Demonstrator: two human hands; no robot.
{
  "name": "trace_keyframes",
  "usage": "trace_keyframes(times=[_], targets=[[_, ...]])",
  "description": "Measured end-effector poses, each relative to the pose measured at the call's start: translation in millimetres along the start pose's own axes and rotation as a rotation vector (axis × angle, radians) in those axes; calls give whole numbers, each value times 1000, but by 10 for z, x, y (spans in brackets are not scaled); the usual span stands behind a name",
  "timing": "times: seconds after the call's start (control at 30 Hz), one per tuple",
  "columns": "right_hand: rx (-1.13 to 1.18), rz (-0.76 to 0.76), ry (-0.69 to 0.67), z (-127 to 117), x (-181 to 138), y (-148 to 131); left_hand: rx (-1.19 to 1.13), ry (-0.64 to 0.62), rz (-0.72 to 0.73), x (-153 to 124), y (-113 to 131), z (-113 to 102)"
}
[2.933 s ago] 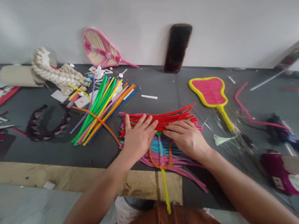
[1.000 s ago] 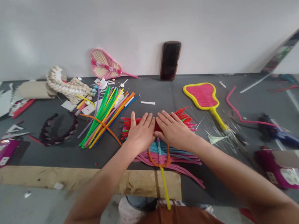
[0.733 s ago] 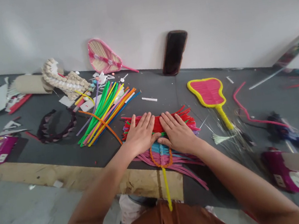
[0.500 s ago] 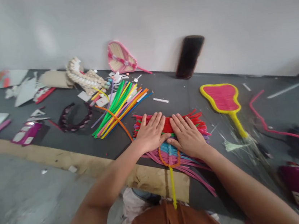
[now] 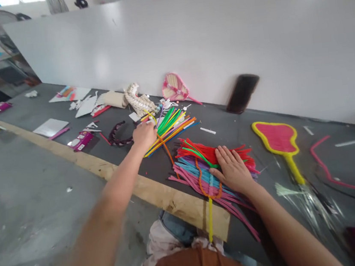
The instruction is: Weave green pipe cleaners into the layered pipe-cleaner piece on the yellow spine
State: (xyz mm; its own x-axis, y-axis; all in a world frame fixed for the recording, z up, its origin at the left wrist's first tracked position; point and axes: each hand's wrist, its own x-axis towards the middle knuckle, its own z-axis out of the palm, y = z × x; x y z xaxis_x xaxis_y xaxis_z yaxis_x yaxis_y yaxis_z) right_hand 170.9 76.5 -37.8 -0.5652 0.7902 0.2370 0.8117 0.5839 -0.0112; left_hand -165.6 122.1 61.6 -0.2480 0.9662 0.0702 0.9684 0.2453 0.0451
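Note:
My left hand (image 5: 145, 135) is over the left end of a loose bundle of coloured pipe cleaners (image 5: 173, 122), green, yellow, orange and blue. Its fingers look curled in and their tips are hidden, so what they pinch cannot be made out. My right hand (image 5: 232, 167) lies flat, fingers apart, on a layered row of fuzzy pipe cleaners (image 5: 195, 148), red at the back, then purple, blue and pink. Green pipe cleaners lie across the red layer. An orange loop (image 5: 199, 178) with a yellow stem (image 5: 210, 219) rests over the near side, between my hands and body.
A dark headband (image 5: 116, 136) sits left of the bundle. A pink fan-shaped piece (image 5: 173, 87) and a phone (image 5: 243, 92) lean on the white wall. A yellow-rimmed pink fan (image 5: 277, 138) lies at right. Brown paper (image 5: 179, 199) runs along the table's front edge.
My left hand has left the red layer and moved left to the loose bundle, uncovering green pipe cleaners on the row. My right hand stays on the row. The view has tilted up and turned left.

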Motion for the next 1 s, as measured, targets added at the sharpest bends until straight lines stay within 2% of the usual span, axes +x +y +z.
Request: trace_keyframes(times=[0.1, 0.2, 0.33, 0.43, 0.57, 0.7, 0.8, 0.87, 1.0], targets=[[20, 11, -11, -2, 13, 3, -23, -96, -35, 122, -70, 59], [44, 17, -27, -7, 25, 0, -71, -137, -64, 188, -78, 110], [102, 38, -12, -22, 32, -8, -185, -132, -98, 263, -105, 116], [233, 44, 33, -49, 39, 5, -308, -63, -140, 294, -143, 85], [586, 134, 221, -120, 61, 76, -526, 117, -216, 277, -191, 40], [989, 327, 564, -252, 83, 181, -774, 310, -250, 271, -220, -25], [1111, 435, 764, -338, 86, 263, -902, 420, -251, 294, -230, -108], [1121, 501, 802, -358, 83, 312, -1051, 447, -217, 300, -228, -167], [1078, 546, 780, -318, 73, 366, -1386, 360, -111, 258, -188, -254]])
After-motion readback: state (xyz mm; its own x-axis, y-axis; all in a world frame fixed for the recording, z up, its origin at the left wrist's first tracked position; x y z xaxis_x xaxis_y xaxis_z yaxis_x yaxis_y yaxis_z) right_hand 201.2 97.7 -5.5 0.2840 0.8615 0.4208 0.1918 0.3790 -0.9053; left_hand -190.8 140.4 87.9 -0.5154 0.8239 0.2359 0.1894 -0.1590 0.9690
